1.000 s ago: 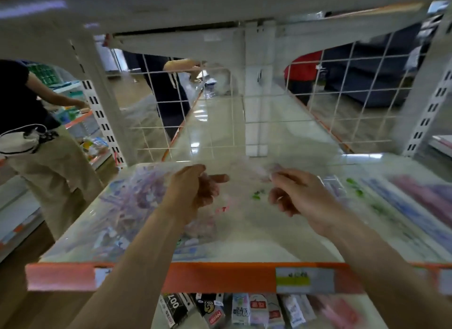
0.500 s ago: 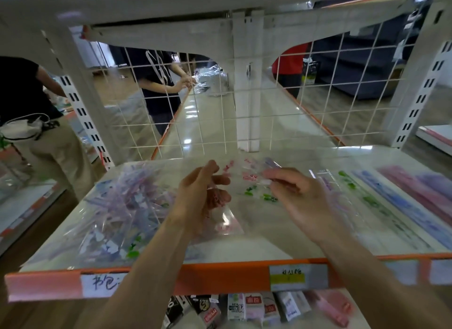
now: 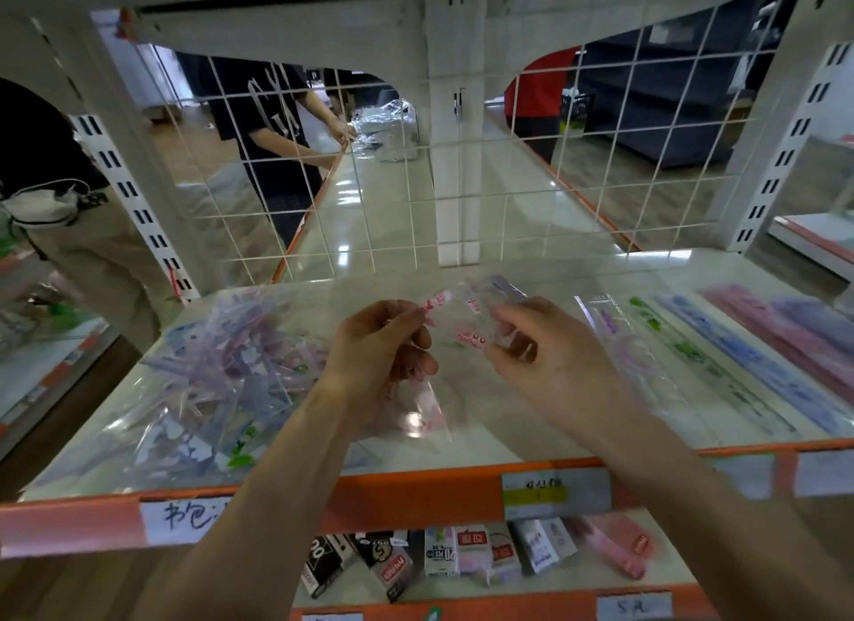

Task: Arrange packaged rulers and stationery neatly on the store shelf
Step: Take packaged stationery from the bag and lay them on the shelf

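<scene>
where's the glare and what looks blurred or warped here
Head view: ceiling lights glare off the glossy far shelf top and the clear packet pinched by the left hand and right hand; the rulers at right smear softly; the wide lens bows the orange shelf edge.

Reaches forward with both bare forearms, angled in from the lower corners toward the middle. Holds the left hand (image 3: 379, 343) raised with its back to the camera, fingers curled, pinching the left edge of a clear packet (image 3: 462, 317) between thumb and forefinger. Holds the right hand (image 3: 547, 359) level with it and just beside, back also turned to the camera, fingers curled under, gripping the packet's right side with thumb and fingertips. Bends both wrists slightly inward.
</scene>
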{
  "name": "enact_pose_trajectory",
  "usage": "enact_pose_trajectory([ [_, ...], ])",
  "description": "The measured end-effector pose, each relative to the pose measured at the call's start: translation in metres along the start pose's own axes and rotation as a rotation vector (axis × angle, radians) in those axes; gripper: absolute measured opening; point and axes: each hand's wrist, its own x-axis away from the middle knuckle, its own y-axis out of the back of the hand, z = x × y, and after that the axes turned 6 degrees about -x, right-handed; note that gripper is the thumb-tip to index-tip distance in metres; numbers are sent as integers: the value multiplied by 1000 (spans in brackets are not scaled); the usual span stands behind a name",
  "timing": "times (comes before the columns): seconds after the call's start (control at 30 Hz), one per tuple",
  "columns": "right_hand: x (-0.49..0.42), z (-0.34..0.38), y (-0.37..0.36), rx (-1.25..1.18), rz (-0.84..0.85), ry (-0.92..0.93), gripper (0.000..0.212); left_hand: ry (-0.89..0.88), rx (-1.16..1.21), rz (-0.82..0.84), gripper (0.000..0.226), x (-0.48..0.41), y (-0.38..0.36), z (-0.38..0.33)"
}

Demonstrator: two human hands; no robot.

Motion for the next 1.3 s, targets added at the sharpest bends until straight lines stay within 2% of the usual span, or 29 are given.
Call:
enact_pose_trajectory([
  [0.07, 1, 3, 6, 196, 51, 75, 27, 0, 3, 22, 13, 1, -2, -1],
  [0.13, 3, 6, 13, 194, 76, 75, 32, -2, 11, 48, 14, 3, -4, -3],
  [0.27, 0, 1, 36, -165, 145, -233, 28, 25, 153, 34, 26, 1, -2, -5],
  [0.33, 1, -6, 47, -131, 245, -315, 23, 32, 188, 22, 29, -1, 1, -6],
  [0.43, 11, -7, 49, -10, 365, -324, 24, 37, 217, 26, 29, -1, 2, -5],
  [0.67, 25, 7, 48, 453, 254, -159, 26, 43, 229, 31, 26, -4, 6, 0],
  [0.83, 27, 12, 45, 494, 401, -166, 38, 29, 244, 52, 25, -8, 9, 4],
  [1.13, 23, 18, 40, 432, 430, -154, 35, 30, 293, 17, 21, -6, 8, 1],
  [1.2, 22, 21, 43, 337, 368, -62, 32, 48, 284, 29, 20, -3, 7, -2],
  [1.3, 16, 35, 36, 305, 248, 272, 47, 60, 311, 47, 19, -2, 6, -3],
])
